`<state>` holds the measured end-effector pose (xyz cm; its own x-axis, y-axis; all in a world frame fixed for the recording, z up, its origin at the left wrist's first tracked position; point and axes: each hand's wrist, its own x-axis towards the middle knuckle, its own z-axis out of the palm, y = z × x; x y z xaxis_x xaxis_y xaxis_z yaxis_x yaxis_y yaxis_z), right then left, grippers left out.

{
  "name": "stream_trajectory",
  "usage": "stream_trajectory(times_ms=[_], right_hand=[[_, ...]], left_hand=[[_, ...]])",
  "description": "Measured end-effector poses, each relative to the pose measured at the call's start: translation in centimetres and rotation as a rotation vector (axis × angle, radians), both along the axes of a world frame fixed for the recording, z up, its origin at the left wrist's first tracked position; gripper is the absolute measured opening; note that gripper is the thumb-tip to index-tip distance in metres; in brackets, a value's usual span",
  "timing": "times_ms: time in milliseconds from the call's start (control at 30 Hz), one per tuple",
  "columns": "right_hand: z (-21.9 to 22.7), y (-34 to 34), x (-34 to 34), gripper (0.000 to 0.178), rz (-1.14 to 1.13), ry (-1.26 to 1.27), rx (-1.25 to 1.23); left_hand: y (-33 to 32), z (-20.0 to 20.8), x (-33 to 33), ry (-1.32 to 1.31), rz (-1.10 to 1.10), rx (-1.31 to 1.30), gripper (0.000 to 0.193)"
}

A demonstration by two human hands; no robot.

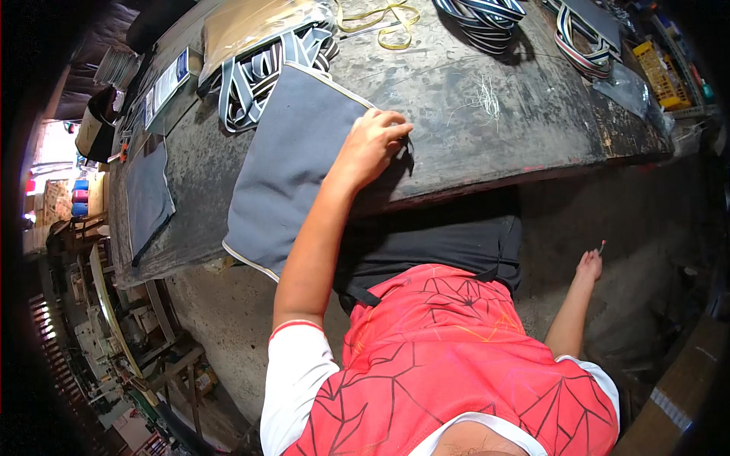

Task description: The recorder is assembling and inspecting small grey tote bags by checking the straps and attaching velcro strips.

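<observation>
A grey fabric panel (285, 163) with cream edging lies on the dark table and drapes over its front edge. My left hand (374, 146) is at the panel's right edge, fingers curled over it. The thumb side and the panel's lower right part are partly hidden by my hand and forearm. Out to the right, off the table and low, my right hand (588, 266) is closed around a slim small object (603, 245) with a reddish tip, too small to name.
Beyond the panel lie folded striped webbing (247, 95) and a plastic-wrapped package (262, 30). A yellow tape measure (395, 34), webbing coils (483, 19), loose white threads (485, 97) and a yellow basket (660, 74) are farther right. Another grey panel (150, 194) hangs over the left table edge.
</observation>
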<state>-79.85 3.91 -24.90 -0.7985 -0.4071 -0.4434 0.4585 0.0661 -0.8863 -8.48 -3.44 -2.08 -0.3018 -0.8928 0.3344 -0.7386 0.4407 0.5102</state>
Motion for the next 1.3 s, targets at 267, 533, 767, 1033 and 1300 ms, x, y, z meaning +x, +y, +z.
stream_trajectory(times_ms=[267, 533, 767, 1033, 1300], right_hand=[[20.1, -9.0, 35.7, 0.024, 0.695, 0.404, -0.596], [19.1, -11.7, 53.4, 0.013, 1.126, 0.074, -0.660], [16.0, -12.8, 53.3, 0.009, 1.150, 0.323, -0.532], [17.3, -12.1, 53.1, 0.010, 1.164, 0.639, -0.398], [18.2, -11.2, 53.3, 0.012, 1.277, 0.753, -0.415]], left_hand=[[-5.3, -1.9, -0.7, 0.089, 0.185, 0.419, 0.023], [-2.6, -2.7, -1.3, 0.070, 0.187, 0.187, 0.011], [-0.1, -1.2, -2.0, 0.168, 0.115, 0.188, 0.014], [-1.4, -2.7, -1.6, 0.166, 0.161, 0.184, 0.007], [-2.0, -2.0, -1.1, 0.165, 0.137, 0.264, 0.010]])
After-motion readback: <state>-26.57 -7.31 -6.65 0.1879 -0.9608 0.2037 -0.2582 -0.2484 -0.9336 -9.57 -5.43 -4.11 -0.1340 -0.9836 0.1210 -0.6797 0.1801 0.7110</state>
